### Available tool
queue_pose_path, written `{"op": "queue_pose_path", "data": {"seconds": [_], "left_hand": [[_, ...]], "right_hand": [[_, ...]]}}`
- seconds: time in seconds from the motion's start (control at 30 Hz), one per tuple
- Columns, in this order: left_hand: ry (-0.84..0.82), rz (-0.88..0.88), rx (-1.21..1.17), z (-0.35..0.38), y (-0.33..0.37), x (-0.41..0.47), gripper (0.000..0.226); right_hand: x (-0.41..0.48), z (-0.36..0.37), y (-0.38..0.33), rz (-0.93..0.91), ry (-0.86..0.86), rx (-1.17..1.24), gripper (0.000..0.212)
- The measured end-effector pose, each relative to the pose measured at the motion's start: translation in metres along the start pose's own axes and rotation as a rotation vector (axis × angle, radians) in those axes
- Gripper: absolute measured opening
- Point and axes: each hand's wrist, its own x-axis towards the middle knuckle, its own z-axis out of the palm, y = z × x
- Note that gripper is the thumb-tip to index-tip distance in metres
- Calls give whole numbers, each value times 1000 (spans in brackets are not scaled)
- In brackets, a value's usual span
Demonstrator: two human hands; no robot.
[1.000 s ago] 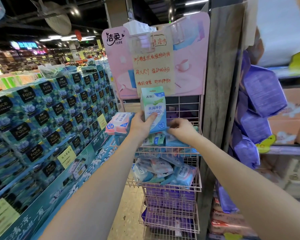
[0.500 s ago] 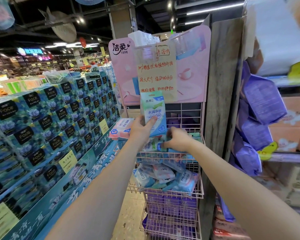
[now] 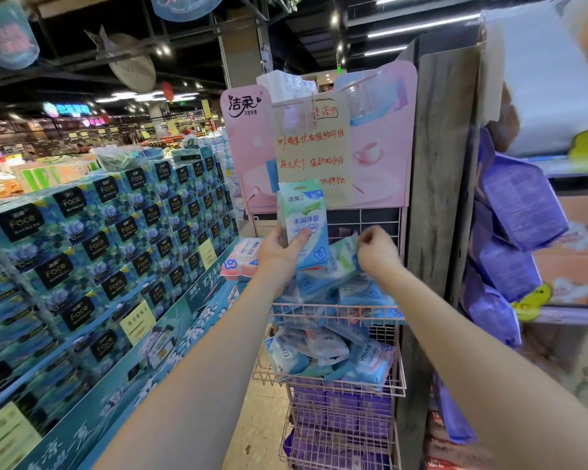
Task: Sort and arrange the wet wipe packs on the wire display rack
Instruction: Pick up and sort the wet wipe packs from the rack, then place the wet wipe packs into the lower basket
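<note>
A pink wire display rack [image 3: 320,311] stands in front of me. Its top basket holds a loose heap of blue and green wet wipe packs [image 3: 364,293]. My left hand [image 3: 278,257] grips one blue-and-white pack [image 3: 304,220] upright above the basket's left side. My right hand [image 3: 378,253] is raised over the basket with curled fingers and pinches the top edge of a green-and-blue pack [image 3: 344,257], which leans against the upright one. The second basket [image 3: 398,385] holds several jumbled blue packs [image 3: 326,354]. Purple packs [image 3: 342,418] fill the lower baskets.
A pink pack [image 3: 241,262] lies just left of the rack on a blue stack of tissue boxes [image 3: 116,232]. A pink sign board [image 3: 382,147] rises behind the rack. At the right stand a wooden post [image 3: 435,198] and hanging purple bags [image 3: 518,212].
My right hand has come up out of the top basket, lifting a green-and-blue pack by its edge. My left hand still holds its pack upright.
</note>
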Motion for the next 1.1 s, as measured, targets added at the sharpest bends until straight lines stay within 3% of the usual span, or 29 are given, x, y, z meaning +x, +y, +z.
{"op": "queue_pose_path", "data": {"seconds": [0.2,0.47,0.63,0.87,1.0,1.1], "left_hand": [[9,36,60,7,-5,2,13],[55,50,221,14,-10,1,22],[11,-22,66,23,-12,3,24],[-72,-219,-58,49,-5,-11,18],[-136,-250,-33,47,-13,-10,19],[-213,-115,67,39,-26,-14,35]], "right_hand": [[21,-50,-17,-155,57,122,13],[18,-76,-42,-404,-103,-18,15],[13,-75,-54,-464,-208,4,8],[11,-38,-52,-491,-109,-113,14],[9,-27,-45,-391,-25,-6,10],[7,-20,-42,-297,-7,98,10]]}}
